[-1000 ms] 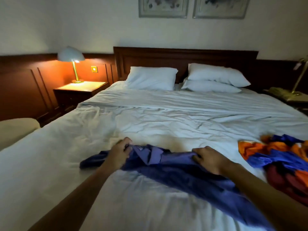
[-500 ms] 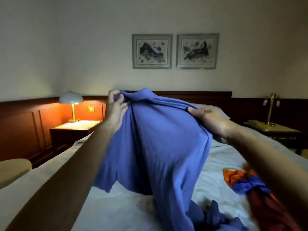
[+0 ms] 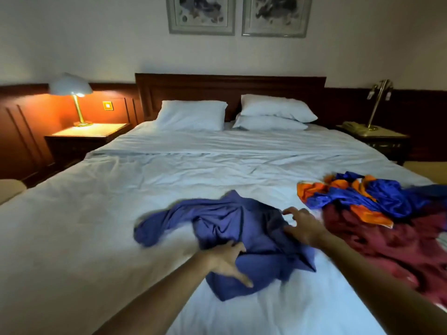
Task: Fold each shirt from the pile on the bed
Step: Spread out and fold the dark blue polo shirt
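Blue shirt (image 3: 232, 223) is lying bunched on the bed (image 3: 96, 226) beside the pile (image 3: 377, 201), left hand (image 3: 226, 261) and right hand (image 3: 306, 229) resting on it open-fingered, gripping nothing; worth smoothing outward and freeing the sleeve (image 3: 150, 234) before folding.
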